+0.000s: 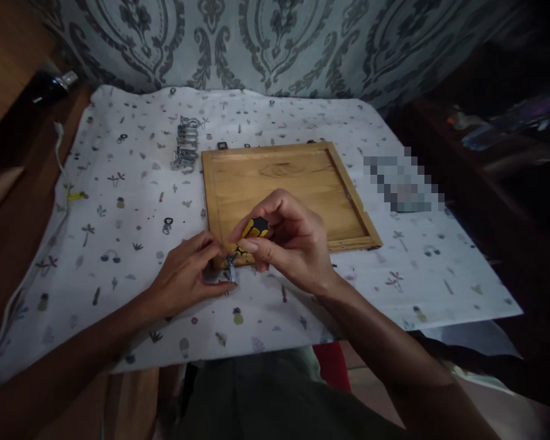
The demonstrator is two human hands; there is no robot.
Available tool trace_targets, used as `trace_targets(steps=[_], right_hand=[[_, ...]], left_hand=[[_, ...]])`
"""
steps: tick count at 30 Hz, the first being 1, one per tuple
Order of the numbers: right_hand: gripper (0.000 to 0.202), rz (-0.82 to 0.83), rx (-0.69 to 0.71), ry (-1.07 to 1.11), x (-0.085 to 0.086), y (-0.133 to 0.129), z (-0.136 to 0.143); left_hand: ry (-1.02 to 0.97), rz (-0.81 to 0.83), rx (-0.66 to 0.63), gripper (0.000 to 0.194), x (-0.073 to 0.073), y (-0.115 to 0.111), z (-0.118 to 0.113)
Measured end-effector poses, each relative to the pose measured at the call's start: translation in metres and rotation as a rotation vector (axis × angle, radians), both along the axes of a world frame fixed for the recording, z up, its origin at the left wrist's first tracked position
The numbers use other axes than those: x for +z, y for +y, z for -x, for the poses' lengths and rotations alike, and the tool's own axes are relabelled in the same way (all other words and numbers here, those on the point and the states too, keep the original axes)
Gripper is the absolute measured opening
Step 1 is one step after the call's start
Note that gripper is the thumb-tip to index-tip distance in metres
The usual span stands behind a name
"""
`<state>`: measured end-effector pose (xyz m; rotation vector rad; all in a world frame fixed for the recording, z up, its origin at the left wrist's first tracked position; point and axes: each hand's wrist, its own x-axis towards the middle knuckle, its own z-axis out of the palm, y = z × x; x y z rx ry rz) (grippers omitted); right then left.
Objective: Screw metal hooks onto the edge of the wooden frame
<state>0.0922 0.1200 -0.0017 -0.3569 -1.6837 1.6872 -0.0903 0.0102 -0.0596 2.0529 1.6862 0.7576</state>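
Note:
My right hand [293, 241] is wrapped round a black-and-yellow screwdriver handle [255, 227], mostly covered by the fingers. Its tip points down and left toward a small metal fitting [231, 269] at the near left corner of a wooden framed panel [275, 177]. My left hand [187, 269] steadies that fitting between thumb and fingers. The exact contact of the tip with the fitting is too small to make out. The panel lies flat, with its recessed side up.
Several silver metal fittings [186, 143] lie in a row behind the panel's left side. A blurred-out flat object [403, 180] rests at the right. A patterned white cloth [119, 244] covers the table, with a patterned curtain [275, 49] behind. A yellow item [76, 195] is at the left edge.

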Motion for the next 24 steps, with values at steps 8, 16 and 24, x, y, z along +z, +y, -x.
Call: trace_targets(steps=[8,16,24], right_hand=[[0.026,-0.133,0.069,-0.073,0.004,0.009,-0.016],[0.023,0.012,-0.049,-0.090,0.005,0.009,-0.008],[0.027,-0.118,0.017,-0.111,0.006,0.006,-0.015]], left_hand=[[0.001,-0.018,-0.007,0.033,-0.003,-0.002,0.001],[-0.013,-0.037,-0.031,0.036,-0.004,-0.002,0.002],[-0.015,-0.004,-0.026,0.032,-0.003,-0.002,0.004]])
